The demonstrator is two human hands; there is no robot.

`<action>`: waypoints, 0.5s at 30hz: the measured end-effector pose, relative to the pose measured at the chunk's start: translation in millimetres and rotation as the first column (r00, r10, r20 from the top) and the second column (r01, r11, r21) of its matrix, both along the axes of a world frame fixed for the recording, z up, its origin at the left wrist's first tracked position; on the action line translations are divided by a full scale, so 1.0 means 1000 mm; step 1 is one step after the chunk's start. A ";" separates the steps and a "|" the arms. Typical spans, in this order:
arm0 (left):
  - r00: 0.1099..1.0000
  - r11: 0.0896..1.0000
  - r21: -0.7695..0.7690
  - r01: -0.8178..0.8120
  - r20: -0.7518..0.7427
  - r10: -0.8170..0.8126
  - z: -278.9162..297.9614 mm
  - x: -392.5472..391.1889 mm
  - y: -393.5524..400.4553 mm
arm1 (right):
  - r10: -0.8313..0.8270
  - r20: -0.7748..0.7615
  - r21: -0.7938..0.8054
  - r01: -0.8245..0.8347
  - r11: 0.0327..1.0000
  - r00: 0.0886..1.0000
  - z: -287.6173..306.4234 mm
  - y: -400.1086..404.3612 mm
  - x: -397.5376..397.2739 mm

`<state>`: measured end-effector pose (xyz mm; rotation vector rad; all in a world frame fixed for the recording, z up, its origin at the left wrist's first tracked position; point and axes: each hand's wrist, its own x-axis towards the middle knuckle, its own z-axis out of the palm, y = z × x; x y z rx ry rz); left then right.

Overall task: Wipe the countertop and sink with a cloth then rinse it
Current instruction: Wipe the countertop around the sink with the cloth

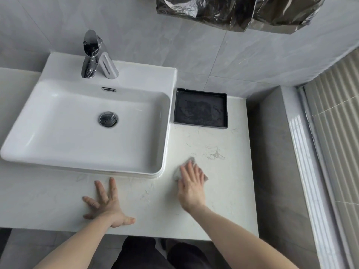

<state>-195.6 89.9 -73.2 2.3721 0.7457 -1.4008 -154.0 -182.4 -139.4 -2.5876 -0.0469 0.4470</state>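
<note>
A small grey cloth [191, 161] lies on the white marble countertop [223, 191], right of the sink's front corner. My right hand [191, 186] presses flat on the cloth with straight fingers, so most of the cloth is hidden. My left hand [105, 203] rests on the countertop in front of the sink, fingers spread wide and holding nothing. The white rectangular sink [58, 144] sits on the counter at the left, with a chrome drain [108, 118] in its basin and a chrome faucet [90, 53] at the back.
A black square tray [225, 110] with a dark mat stands behind the cloth, against the tiled wall. A white holder [108, 66] stands beside the faucet. A grey ledge [275, 162] bounds the counter on the right. Dark crinkled bags [233, 10] hang overhead.
</note>
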 end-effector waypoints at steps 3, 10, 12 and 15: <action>1.000 1.000 0.002 0.005 -0.007 -0.005 -0.001 0.001 0.001 | 0.045 -0.047 -0.047 -0.047 0.998 0.998 0.004 0.029 -0.003; 1.000 1.000 -0.002 0.002 -0.006 -0.003 -0.003 0.001 0.001 | 0.012 -0.046 -0.151 -0.019 0.988 0.999 -0.006 0.003 0.001; 1.000 1.000 -0.007 0.006 -0.001 -0.006 -0.004 0.001 0.002 | -0.048 -0.028 -0.163 0.043 0.986 0.998 -0.009 -0.024 -0.009; 1.000 1.000 -0.010 0.008 0.000 -0.008 -0.006 -0.001 0.003 | -0.202 -0.007 -0.191 0.197 0.962 0.979 -0.013 -0.080 -0.024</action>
